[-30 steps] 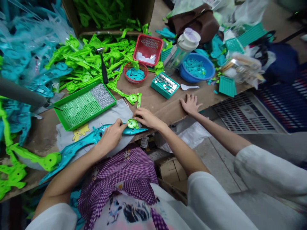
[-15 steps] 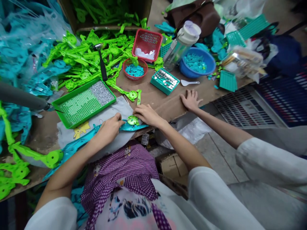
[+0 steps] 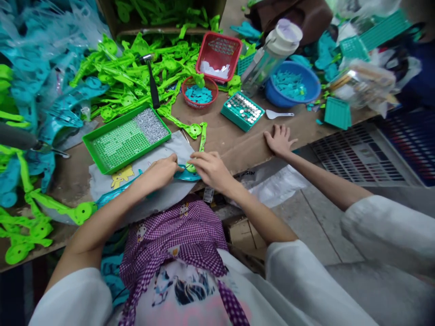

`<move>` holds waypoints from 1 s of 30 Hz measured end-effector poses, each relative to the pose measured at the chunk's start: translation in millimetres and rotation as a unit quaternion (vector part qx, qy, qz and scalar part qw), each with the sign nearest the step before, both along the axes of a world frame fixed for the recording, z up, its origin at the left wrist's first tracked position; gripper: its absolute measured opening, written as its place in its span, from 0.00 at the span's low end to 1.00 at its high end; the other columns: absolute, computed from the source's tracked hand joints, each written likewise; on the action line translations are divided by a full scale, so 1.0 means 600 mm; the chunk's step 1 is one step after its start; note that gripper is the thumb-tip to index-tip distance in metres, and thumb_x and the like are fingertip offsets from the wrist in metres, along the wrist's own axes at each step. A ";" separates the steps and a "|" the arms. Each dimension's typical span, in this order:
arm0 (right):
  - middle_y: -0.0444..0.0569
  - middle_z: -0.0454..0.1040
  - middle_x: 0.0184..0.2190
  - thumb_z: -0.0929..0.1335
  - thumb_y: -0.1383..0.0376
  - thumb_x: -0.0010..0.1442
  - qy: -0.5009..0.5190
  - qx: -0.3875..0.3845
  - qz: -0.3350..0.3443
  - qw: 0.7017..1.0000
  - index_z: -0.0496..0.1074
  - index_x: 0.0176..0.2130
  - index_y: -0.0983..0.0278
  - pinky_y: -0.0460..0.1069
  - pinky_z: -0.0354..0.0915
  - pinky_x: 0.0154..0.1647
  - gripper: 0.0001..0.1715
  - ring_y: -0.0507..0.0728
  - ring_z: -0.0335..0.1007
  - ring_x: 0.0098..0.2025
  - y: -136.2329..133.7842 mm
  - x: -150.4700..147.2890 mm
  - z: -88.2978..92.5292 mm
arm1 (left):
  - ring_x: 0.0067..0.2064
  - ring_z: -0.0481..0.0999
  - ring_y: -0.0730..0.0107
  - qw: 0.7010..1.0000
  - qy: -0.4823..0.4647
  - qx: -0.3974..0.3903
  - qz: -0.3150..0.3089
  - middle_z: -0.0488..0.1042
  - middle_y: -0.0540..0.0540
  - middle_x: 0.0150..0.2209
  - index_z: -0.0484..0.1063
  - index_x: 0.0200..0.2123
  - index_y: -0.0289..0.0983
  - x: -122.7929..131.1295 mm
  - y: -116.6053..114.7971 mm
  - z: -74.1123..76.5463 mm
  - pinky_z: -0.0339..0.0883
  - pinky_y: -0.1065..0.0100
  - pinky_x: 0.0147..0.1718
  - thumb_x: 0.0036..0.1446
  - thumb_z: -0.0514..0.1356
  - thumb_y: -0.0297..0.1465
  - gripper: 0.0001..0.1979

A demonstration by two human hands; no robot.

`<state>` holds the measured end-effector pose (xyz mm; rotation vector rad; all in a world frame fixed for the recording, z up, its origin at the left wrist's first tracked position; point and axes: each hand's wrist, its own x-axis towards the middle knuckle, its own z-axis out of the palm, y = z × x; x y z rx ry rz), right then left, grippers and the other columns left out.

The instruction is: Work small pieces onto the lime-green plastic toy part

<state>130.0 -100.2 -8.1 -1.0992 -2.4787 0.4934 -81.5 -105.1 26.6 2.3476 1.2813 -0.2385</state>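
Note:
A long translucent blue plastic part (image 3: pixel 185 174) lies on a grey cloth (image 3: pixel 176 147) at the table's front edge. My left hand (image 3: pixel 162 172) is closed on this part, its fingertips curled at the part's middle. Over the part's right end, my right hand (image 3: pixel 212 171) has thumb and fingers pinched together beside a bright green round piece (image 3: pixel 191 168). Whatever the pinch holds is too small to make out, and the fingers cover much of the green piece. Just beyond the hands lies a green plastic arm (image 3: pixel 203 136).
A green tray (image 3: pixel 117 164) of small metal pins stands behind my left hand. Beyond are a hammer (image 3: pixel 152 83), a teal box (image 3: pixel 242 124) of metal discs and a blue bowl (image 3: pixel 316 93). Another person's hand (image 3: pixel 280 139) rests on the table at right. Green parts heap behind.
My right hand has drawn its fingers into a pinch over the green round piece, now mostly covered. The view has shifted slightly. The other person's hand stays on the table.

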 end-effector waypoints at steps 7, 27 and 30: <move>0.51 0.79 0.48 0.60 0.63 0.71 0.027 0.008 -0.073 0.997 0.75 0.51 0.63 0.55 0.54 0.57 0.17 0.56 0.73 0.50 -0.059 -0.039 -0.040 | 0.34 0.71 0.67 0.996 -0.077 -0.001 0.042 0.75 0.46 0.32 0.74 0.40 0.36 -0.013 0.033 0.004 0.58 0.68 0.33 0.57 0.56 0.24 0.09; 0.55 0.74 0.52 0.61 0.51 0.69 -0.042 -0.030 0.011 0.999 0.72 0.56 0.60 0.59 0.51 0.58 0.25 0.61 0.67 0.53 -0.046 -0.019 -0.026 | 0.44 0.72 0.67 0.986 -0.147 -0.032 -0.070 0.72 0.44 0.43 0.78 0.43 0.39 -0.067 0.051 -0.013 0.64 0.66 0.46 0.60 0.49 0.22 0.18; 0.55 0.74 0.52 0.61 0.51 0.69 -0.039 -0.034 0.014 0.999 0.71 0.57 0.60 0.59 0.51 0.58 0.25 0.61 0.68 0.53 -0.045 -0.018 -0.027 | 0.45 0.72 0.67 0.984 -0.157 -0.044 -0.068 0.72 0.44 0.42 0.78 0.44 0.39 -0.069 0.053 -0.014 0.63 0.67 0.47 0.60 0.49 0.22 0.18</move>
